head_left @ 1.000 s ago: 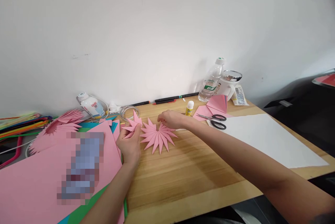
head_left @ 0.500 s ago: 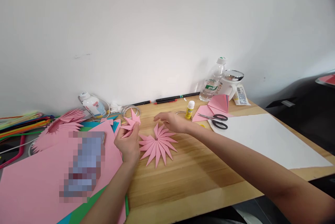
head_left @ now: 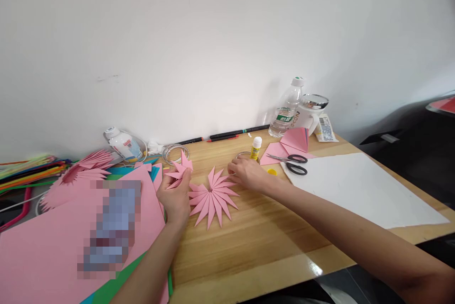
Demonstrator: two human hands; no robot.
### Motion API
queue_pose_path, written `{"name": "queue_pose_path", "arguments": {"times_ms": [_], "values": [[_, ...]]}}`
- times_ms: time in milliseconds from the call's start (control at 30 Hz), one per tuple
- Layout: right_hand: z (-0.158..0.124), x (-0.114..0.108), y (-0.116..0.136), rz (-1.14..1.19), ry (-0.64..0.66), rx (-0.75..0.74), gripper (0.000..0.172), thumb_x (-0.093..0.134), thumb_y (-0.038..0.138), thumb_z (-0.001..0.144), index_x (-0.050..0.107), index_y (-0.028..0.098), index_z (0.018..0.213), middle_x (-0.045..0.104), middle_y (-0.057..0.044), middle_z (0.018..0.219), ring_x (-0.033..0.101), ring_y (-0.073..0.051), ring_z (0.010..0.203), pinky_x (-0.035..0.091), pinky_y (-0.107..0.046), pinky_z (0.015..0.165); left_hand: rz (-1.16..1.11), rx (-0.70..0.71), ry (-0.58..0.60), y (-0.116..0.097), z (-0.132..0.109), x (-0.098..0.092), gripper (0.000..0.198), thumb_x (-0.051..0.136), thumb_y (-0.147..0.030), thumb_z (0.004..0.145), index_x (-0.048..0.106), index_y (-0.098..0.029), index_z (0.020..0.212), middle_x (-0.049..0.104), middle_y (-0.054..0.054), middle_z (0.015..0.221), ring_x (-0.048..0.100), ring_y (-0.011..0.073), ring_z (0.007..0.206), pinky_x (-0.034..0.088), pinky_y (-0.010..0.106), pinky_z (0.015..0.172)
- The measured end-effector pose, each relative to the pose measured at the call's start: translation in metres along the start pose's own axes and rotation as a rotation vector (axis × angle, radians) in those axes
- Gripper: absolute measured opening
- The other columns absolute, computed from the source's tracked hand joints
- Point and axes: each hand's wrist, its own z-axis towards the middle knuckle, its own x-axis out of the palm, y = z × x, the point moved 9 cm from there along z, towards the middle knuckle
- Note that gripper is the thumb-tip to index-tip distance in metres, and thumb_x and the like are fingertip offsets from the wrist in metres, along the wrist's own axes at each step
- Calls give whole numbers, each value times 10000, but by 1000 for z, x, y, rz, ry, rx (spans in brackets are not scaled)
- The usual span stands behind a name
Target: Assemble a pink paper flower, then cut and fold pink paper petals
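Note:
A pink paper fan of pointed petals (head_left: 212, 196) lies flat on the wooden table (head_left: 249, 242). My left hand (head_left: 176, 197) is closed on a smaller pink folded petal piece (head_left: 180, 170), held up just left of the fan. My right hand (head_left: 249, 173) rests on the table at the fan's right edge, fingers curled with the fingertips at the petal tips. A small yellow glue stick (head_left: 255, 147) stands just behind that hand, and its yellow cap (head_left: 272, 171) lies beside it.
Pink paper sheets (head_left: 53, 242) and a green sheet lie at the left, with another pink paper flower (head_left: 80, 173) and coloured pipe cleaners (head_left: 28, 169). Scissors (head_left: 293, 163), folded pink paper (head_left: 296, 140), a water bottle (head_left: 286, 109), markers (head_left: 234, 133), wire coil (head_left: 174, 152) and a white sheet (head_left: 355, 185) lie behind and right.
My right hand has moved from above the fan's top to its right edge and lowered to the table. The fan shifted slightly nearer. My left hand still holds the small piece.

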Motion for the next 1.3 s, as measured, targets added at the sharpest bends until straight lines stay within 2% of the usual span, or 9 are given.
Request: {"name": "queue_pose_path", "arguments": {"times_ms": [133,367,500,600,767,933,1133,1300], "values": [[-2,-4,4,-26,-13,10,202,528,317,844,603,129,828,629,-97,817,540,-213,799,311,-264,590,19,-24,67,0,-2,4,132,705,-216,573,610,-139,620,600,-31,578,551,107,554,413,201,514],[-8,-11,10,-57,-25,30,240,494,342,866,605,135,819,631,-87,803,539,-194,771,275,-265,567,-52,-155,350,9,-21,31,136,723,-195,565,634,-146,655,651,-5,649,602,138,613,466,245,589],[-11,-10,15,-62,-44,-30,234,438,284,894,603,138,815,622,-85,815,528,-177,757,264,-269,571,-258,-377,564,12,-40,52,159,741,-194,547,632,-143,651,654,12,648,608,150,614,492,293,622],[-14,-10,18,-39,-77,-76,251,412,281,904,594,143,800,615,-70,780,517,-166,725,263,-274,576,-389,-545,701,13,-53,65,161,748,-203,539,627,-141,625,660,34,687,627,181,692,512,354,703],[-19,-9,20,-5,-111,-123,200,436,244,888,574,142,785,600,-53,758,493,-153,689,268,-267,577,-505,-649,708,19,-56,69,151,749,-155,549,646,-140,658,654,26,684,627,190,777,497,391,812],[-22,-5,20,-26,-116,-169,204,420,184,884,562,149,742,571,-49,735,459,-147,672,262,-264,579,-517,-670,647,30,-53,68,150,758,-101,533,636,-132,615,644,9,645,620,152,684,495,362,800],[-26,-4,21,-9,-90,-279,217,391,135,889,539,144,731,542,-50,738,436,-148,690,292,-259,608,-481,-654,704,31,-56,69,157,761,-140,564,670,-121,691,673,49,703,636,185,719,499,338,735],[-29,-9,10,90,-134,-230,169,387,109,867,536,133,792,527,-87,895,445,-135,691,325,-246,598,-484,-670,766,25,-58,70,189,766,-178,569,677,-128,728,685,69,774,641,219,765,505,366,729]]}}
